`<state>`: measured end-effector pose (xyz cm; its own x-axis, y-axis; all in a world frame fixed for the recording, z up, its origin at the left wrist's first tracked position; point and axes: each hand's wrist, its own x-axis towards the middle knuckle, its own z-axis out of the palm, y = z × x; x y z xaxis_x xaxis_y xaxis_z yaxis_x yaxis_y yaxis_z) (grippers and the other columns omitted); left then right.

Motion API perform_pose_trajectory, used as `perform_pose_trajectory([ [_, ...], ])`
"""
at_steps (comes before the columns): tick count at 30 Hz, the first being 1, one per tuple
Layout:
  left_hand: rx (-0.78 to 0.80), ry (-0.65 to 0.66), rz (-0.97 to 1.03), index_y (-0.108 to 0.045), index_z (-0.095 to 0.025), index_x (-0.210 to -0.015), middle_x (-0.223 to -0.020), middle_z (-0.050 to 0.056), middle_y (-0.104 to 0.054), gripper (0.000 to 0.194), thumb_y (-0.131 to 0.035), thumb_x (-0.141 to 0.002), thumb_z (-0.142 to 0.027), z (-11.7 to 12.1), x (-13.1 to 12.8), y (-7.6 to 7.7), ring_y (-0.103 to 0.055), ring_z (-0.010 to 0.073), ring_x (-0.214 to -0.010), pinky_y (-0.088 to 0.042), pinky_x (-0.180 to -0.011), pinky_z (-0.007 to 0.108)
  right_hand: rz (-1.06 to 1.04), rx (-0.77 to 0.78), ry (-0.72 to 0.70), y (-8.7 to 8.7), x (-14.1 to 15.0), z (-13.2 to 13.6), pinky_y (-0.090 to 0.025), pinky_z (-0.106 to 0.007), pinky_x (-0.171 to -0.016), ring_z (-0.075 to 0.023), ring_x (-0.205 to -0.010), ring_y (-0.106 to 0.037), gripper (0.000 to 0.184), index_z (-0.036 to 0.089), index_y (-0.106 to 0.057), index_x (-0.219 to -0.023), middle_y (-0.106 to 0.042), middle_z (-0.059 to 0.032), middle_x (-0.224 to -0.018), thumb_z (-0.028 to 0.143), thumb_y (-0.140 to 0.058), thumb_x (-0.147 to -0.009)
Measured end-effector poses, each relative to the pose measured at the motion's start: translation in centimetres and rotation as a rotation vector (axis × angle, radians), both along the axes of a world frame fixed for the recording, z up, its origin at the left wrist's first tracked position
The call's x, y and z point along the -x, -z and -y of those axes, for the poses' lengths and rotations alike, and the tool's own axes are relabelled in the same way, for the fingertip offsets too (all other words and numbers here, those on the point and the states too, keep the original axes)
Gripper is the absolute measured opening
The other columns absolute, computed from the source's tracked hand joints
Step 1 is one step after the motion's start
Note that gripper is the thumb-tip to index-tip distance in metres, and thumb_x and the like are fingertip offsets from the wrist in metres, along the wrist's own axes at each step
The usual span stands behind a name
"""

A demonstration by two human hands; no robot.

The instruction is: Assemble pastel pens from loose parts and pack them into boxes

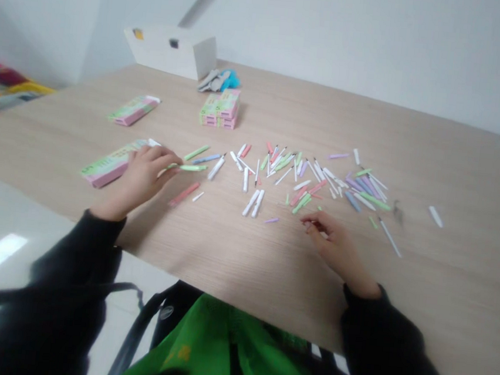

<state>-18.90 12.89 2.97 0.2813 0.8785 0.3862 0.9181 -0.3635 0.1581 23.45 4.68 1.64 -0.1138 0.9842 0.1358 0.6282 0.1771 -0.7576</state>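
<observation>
On the left of the table, my left hand [149, 169] is closed round one end of a light green pen [193, 168]. Blue, white and green pens lie just past its fingertips, and a red pen [184, 194] rests nearer the table edge. My right hand [329, 237] is curled in a pinch low over the table; whatever its fingers hold, if anything, is too small to make out. Close to it lie green pen pieces [302, 203] and a small purple cap [271, 219]. Two white pens [253, 202] lie side by side between the hands.
Loose pen barrels, caps and thin dark-tipped refills [284, 174] spread across the middle. A pink-and-green box [113, 162] lies beside my left hand, another box [134, 110] behind it. Several stacked boxes [220, 109], a blue and grey cloth [220, 81] and a white carton [170, 50] stand farther back.
</observation>
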Motion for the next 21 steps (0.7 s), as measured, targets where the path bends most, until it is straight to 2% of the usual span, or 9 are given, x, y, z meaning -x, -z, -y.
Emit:
perform_pose_trajectory([
  [2, 0.072, 0.234, 0.082, -0.072, -0.023, -0.108, -0.105, 0.009, -0.075, 0.031, -0.051, -0.099, -0.044, 0.8, -3.2, -1.0, -0.067, 0.0276, -0.095, -0.047, -0.088, 0.041, -0.081, -0.008, -0.020, -0.1, 0.6, 0.2, -0.054, -0.034, -0.074, -0.0185, -0.081, -0.066, 0.020, 0.021, -0.068, -0.105, -0.071, -0.0065, -0.093, 0.032, -0.057, -0.093],
  [4, 0.179, 0.431, 0.108, -0.074, -0.024, -0.103, -0.090, 0.006, -0.077, 0.031, -0.053, -0.098, -0.046, 1.7, -7.1, -1.9, -0.068, 0.0234, -0.077, -0.049, -0.078, 0.037, -0.165, -0.025, -0.099, -0.2, 1.4, 0.5, -0.055, -0.034, -0.078, -0.0175, -0.087, -0.067, 0.032, 0.022, -0.063, -0.121, -0.071, -0.0074, -0.105, 0.037, -0.061, -0.093],
  [6, 0.254, 0.592, 0.173, -0.075, -0.025, -0.103, -0.093, 0.004, -0.079, 0.028, -0.057, -0.097, -0.044, 2.7, -10.9, -2.5, -0.069, 0.0214, -0.078, -0.050, -0.079, 0.035, -0.201, -0.045, -0.195, -0.2, 2.3, 0.9, -0.056, -0.034, -0.081, -0.0178, -0.092, -0.067, 0.044, 0.024, -0.058, -0.133, -0.070, -0.0086, -0.115, 0.036, -0.066, -0.091],
  [7, 0.286, 0.634, 0.228, -0.076, -0.024, -0.100, -0.091, 0.003, -0.079, 0.025, -0.058, -0.097, -0.042, 3.2, -12.7, -2.7, -0.070, 0.0204, -0.077, -0.050, -0.078, 0.034, -0.201, -0.045, -0.233, -0.1, 2.7, 1.1, -0.056, -0.034, -0.082, -0.0180, -0.092, -0.067, 0.043, 0.024, -0.059, -0.132, -0.071, -0.0084, -0.115, 0.035, -0.066, -0.091],
  [10, 0.405, 0.667, 0.540, -0.075, -0.021, -0.090, -0.084, 0.003, -0.077, 0.021, -0.064, -0.094, -0.038, 4.1, -16.9, -2.6, -0.070, 0.0178, -0.075, -0.051, -0.071, 0.030, -0.247, -0.024, -0.257, 0.0, 3.7, 1.4, -0.055, -0.034, -0.076, -0.0166, -0.078, -0.067, 0.022, 0.023, -0.070, -0.112, -0.074, -0.0040, -0.092, 0.033, -0.057, -0.096],
  [13, 0.562, 0.638, 0.908, -0.070, -0.018, -0.088, -0.074, 0.002, -0.070, 0.023, -0.068, -0.092, -0.041, 4.5, -19.3, -1.6, -0.066, 0.0167, -0.069, -0.049, -0.064, 0.029, -0.419, 0.007, -0.190, 0.0, 4.3, 1.7, -0.054, -0.031, -0.067, -0.0133, -0.063, -0.063, 0.027, 0.021, -0.073, -0.094, -0.072, -0.0016, -0.079, 0.039, -0.053, -0.099],
  [15, 0.697, 0.680, 1.011, -0.066, -0.018, -0.085, -0.068, 0.001, -0.064, 0.029, -0.066, -0.093, -0.046, 4.6, -20.2, -0.7, -0.063, 0.0163, -0.065, -0.049, -0.063, 0.030, -0.485, 0.036, -0.182, 0.0, 4.4, 1.6, -0.053, -0.029, -0.063, -0.0124, -0.060, -0.063, 0.030, 0.020, -0.073, -0.095, -0.073, -0.0020, -0.081, 0.044, -0.054, -0.098],
  [18, 0.761, 0.644, 1.081, -0.063, -0.018, -0.079, -0.072, 0.001, -0.062, 0.036, -0.061, -0.096, -0.050, 4.4, -20.5, 0.6, -0.062, 0.0169, -0.072, -0.050, -0.071, 0.032, -0.331, 0.012, -0.097, -0.1, 2.9, 1.0, -0.051, -0.030, -0.063, -0.0143, -0.063, -0.063, 0.027, 0.020, -0.073, -0.095, -0.073, -0.0027, -0.081, 0.043, -0.059, -0.095],
  [21, 0.803, 0.461, 1.348, -0.062, -0.018, -0.082, -0.082, 0.002, -0.064, 0.032, -0.065, -0.093, -0.048, 3.9, -20.1, 1.4, -0.061, 0.0156, -0.077, -0.051, -0.077, 0.031, -0.043, -0.166, 0.198, 0.5, -0.5, -0.7, -0.050, -0.033, -0.069, -0.0176, -0.073, -0.063, 0.018, 0.018, -0.073, -0.092, -0.071, -0.0061, -0.087, 0.032, -0.061, -0.092],
])
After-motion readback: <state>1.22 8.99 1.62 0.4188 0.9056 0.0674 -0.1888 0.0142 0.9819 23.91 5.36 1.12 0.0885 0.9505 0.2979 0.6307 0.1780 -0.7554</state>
